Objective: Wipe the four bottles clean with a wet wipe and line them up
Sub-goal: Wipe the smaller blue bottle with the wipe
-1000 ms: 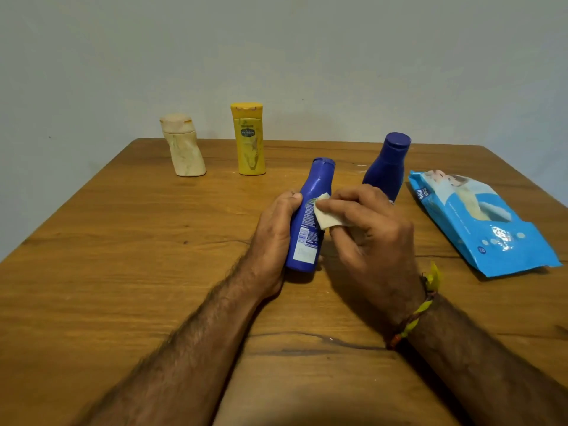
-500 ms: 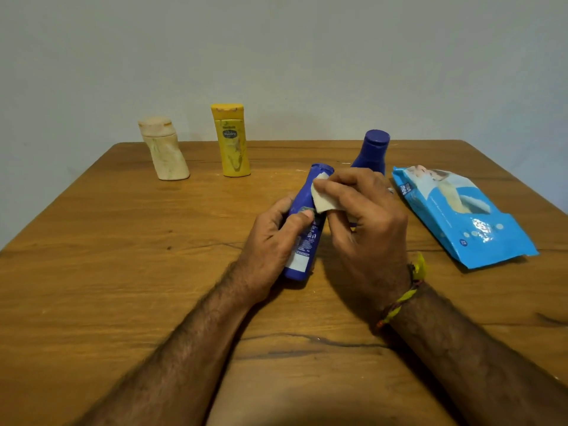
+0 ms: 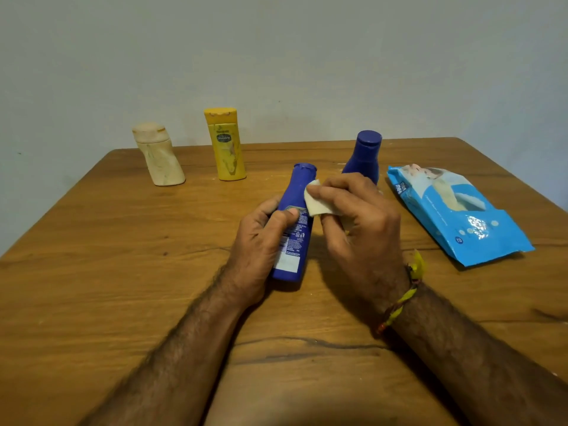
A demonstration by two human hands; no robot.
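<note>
At far left on the wooden table (image 3: 92, 272) we see the beige bottle (image 3: 159, 156) standing near the back edge, its body leaning. Just to its right, apart from it, the yellow bottle (image 3: 226, 146) stands upright.

At centre we see the left hand (image 3: 261, 244) gripping the tall blue bottle (image 3: 296, 222): fingers wrap the far side and the thumb presses the printed label. The bottle's base rests on the table and its cap tilts away from us.

The right hand (image 3: 359, 229) pinches the wet wipe (image 3: 316, 201) between thumb and fingers and holds it against the upper body of the tall blue bottle, just below the cap. A yellow thread band (image 3: 405, 296) circles the right wrist.

Behind the right hand, the round blue bottle (image 3: 365, 155) stands upright, its lower part hidden.

At right, the blue wipes packet (image 3: 455, 213) lies flat on the table, near the round blue bottle.
</note>
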